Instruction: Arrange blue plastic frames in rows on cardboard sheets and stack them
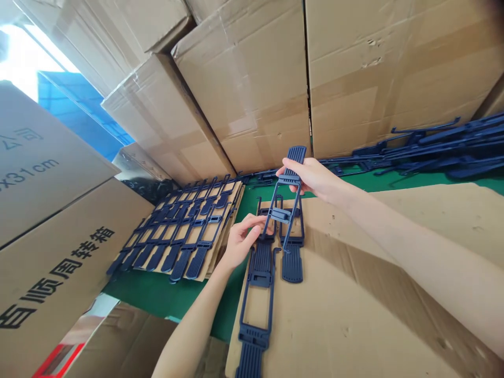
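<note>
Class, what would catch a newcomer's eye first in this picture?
First, the dark-blue plastic frame held up in the right hand, mid-picture. Next, similar frames in rows on stacked cardboard sheets to the left, then large cardboard boxes across the back.

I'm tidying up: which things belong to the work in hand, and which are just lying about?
Apparently in use:
dark blue frame, held in right hand
frames laid on cardboard sheet
laid-out frames, left
frame pile, right

Apparently just about:
stacked cartons
printed box, left
</note>
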`<state>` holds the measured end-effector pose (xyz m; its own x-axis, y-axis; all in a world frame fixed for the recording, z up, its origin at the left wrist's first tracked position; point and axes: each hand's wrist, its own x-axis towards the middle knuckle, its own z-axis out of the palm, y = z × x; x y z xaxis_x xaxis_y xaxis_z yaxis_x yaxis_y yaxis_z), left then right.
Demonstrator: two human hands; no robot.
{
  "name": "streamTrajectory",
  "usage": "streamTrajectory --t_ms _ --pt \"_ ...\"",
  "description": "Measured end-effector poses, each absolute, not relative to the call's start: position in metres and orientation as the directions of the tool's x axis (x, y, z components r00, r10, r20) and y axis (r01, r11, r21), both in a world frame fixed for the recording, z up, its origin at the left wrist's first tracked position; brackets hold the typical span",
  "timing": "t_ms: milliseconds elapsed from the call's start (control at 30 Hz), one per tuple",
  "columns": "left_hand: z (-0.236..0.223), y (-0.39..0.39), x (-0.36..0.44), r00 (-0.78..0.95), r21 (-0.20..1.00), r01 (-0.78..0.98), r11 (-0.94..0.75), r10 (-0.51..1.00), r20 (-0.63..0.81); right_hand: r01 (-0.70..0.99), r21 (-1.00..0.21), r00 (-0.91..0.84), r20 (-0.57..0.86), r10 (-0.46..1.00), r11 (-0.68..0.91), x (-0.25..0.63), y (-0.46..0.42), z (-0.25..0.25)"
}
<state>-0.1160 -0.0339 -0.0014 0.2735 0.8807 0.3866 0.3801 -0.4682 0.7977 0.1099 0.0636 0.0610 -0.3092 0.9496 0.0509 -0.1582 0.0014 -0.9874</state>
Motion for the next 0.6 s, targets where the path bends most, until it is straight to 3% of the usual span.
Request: streamTrajectory --t_ms 233,367,500,600 --pt "0.003 -0.037 -0.112 0.299 0.815 0.422 -0.397 0.910 0.289 -0.169 -0.986 -0.238 0.050 0.970 0.009 0.115 0.063 0.067" --pt "0.003 -0.037 -0.110 0.284 0.787 0.470 -0.399 0.913 0.294 -0.241 -0.968 -0.267 0.139 0.954 0.074 0.115 0.059 0.072" --pt "0.000 -0.035 -0.114 0.186 0.703 0.560 -0.437 0.894 0.408 -0.306 -0.926 -0.446 0.345 0.826 0.221 0.116 0.044 0.086" --pt "-0.004 -0.031 -0.120 0.132 0.590 0.654 -0.473 0.840 0.526 -0.271 -0.920 -0.732 0.388 0.561 0.283 0.117 0.027 0.099"
